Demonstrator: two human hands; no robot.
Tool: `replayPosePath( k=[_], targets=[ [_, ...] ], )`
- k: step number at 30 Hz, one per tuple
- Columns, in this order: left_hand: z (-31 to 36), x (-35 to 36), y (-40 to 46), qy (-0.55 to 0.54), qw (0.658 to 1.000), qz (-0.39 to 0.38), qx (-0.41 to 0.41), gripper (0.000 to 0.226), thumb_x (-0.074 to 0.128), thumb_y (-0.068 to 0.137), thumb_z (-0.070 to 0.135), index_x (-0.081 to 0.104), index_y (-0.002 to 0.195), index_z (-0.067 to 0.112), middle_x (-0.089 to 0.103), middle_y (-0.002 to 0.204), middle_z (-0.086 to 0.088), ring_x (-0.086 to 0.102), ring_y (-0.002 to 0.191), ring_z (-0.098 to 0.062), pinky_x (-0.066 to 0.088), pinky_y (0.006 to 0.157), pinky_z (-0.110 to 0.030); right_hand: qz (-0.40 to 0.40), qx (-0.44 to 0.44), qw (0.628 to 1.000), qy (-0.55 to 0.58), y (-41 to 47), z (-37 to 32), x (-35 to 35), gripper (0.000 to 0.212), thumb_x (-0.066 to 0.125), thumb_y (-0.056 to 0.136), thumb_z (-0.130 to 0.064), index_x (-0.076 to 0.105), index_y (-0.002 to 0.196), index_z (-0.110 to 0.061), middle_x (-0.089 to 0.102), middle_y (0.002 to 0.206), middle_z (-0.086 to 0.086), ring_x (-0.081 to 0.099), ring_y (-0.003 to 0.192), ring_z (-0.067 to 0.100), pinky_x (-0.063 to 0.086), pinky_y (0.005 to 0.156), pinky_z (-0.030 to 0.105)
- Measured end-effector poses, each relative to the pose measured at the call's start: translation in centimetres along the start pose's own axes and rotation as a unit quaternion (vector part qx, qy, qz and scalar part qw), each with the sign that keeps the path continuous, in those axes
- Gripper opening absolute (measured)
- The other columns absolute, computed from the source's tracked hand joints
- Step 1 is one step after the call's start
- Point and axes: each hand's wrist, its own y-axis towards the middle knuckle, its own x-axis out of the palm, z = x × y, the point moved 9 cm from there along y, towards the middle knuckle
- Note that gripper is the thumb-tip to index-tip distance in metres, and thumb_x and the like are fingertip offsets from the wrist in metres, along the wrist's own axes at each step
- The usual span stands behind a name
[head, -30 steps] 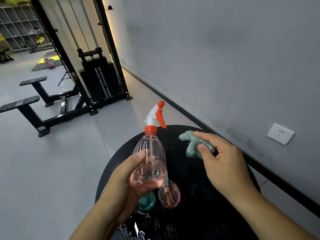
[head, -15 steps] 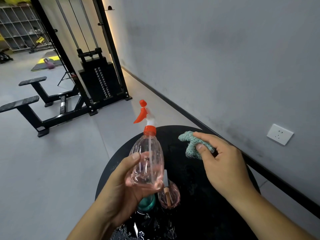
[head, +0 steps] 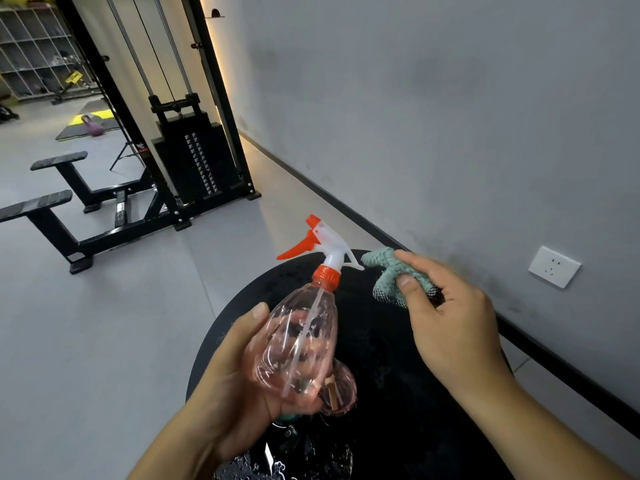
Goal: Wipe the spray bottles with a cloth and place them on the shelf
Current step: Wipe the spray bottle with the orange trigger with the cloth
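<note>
My left hand [head: 235,382] grips the body of a clear pink spray bottle [head: 298,341] with a white and orange trigger head, held tilted above the round black table [head: 398,393]. The orange trigger points left and the neck leans toward the right. Just right of the nozzle, my right hand [head: 450,320] pinches a crumpled teal cloth [head: 391,275] between thumb and fingers, not touching the bottle. A second pink bottle [head: 341,393] lies on the table behind the held one. Under my left hand a teal object [head: 289,417] is mostly hidden.
The table surface shows water drops near its front edge [head: 311,462]. A grey wall with a white socket [head: 554,266] runs along the right. A black cable weight machine [head: 194,161] and bench [head: 69,209] stand at the left back. A grid shelf [head: 34,50] is far off at top left.
My left hand has rotated the bottle so the trigger swung from right to left, and tilted the head toward the cloth. The right hand with the cloth has barely moved.
</note>
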Motion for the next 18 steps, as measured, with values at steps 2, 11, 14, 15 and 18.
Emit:
replayPosePath(
  k=[2,11,14,15,18],
  targets=[
    [-0.2,0.3,-0.1,0.008,1.000,-0.014,-0.011,0.091,0.102,0.043,0.051,0.078,0.118,0.008,0.071,0.116,-0.030,0.071,0.094,-0.044,0.062,0.075,-0.055,0.033,-0.009,0.999,0.011,0.0,-0.2,-0.7,0.031,0.067,0.098,-0.013,0.074,0.121,-0.033,0.056,0.073,-0.027,0.054,0.061,-0.018,0.039,0.059,-0.001],
    [-0.8,0.5,0.2,0.065,0.998,-0.006,-0.012,0.066,0.082,0.065,0.044,0.077,0.123,0.014,0.072,0.125,-0.027,0.074,0.100,-0.041,0.063,0.074,-0.054,0.065,-0.126,0.990,0.010,-0.5,-3.0,-1.2,0.033,0.068,0.095,-0.006,0.071,0.127,-0.015,0.067,0.124,-0.014,0.062,0.119,-0.002,0.046,0.098,0.008],
    [-0.9,0.6,0.4,0.093,0.996,0.001,-0.002,0.060,0.078,0.063,0.046,0.080,0.118,0.021,0.076,0.119,-0.021,0.077,0.091,-0.034,0.063,0.066,-0.045,0.013,-0.169,0.985,-0.026,-0.9,-3.4,0.2,0.035,0.071,0.093,-0.003,0.072,0.127,-0.012,0.068,0.127,-0.006,0.060,0.123,-0.001,0.043,0.102,0.008],
    [-0.8,0.5,0.5,0.099,0.995,0.007,0.002,0.060,0.077,0.062,0.047,0.080,0.117,0.022,0.077,0.118,-0.018,0.078,0.091,-0.034,0.063,0.065,-0.043,-0.015,-0.164,0.986,-0.042,-0.9,-3.1,0.8,0.036,0.071,0.093,-0.004,0.072,0.127,-0.016,0.067,0.130,-0.007,0.058,0.125,-0.002,0.042,0.103,0.008],
    [-0.3,-0.1,0.7,0.126,0.991,0.033,0.022,0.061,0.077,0.062,0.050,0.079,0.118,0.025,0.076,0.123,-0.016,0.077,0.102,-0.041,0.062,0.071,-0.046,-0.075,-0.132,0.986,-0.073,-0.8,-1.8,2.2,0.038,0.069,0.095,-0.005,0.072,0.129,-0.024,0.064,0.135,-0.013,0.056,0.127,-0.004,0.041,0.105,0.008]
  ],
)
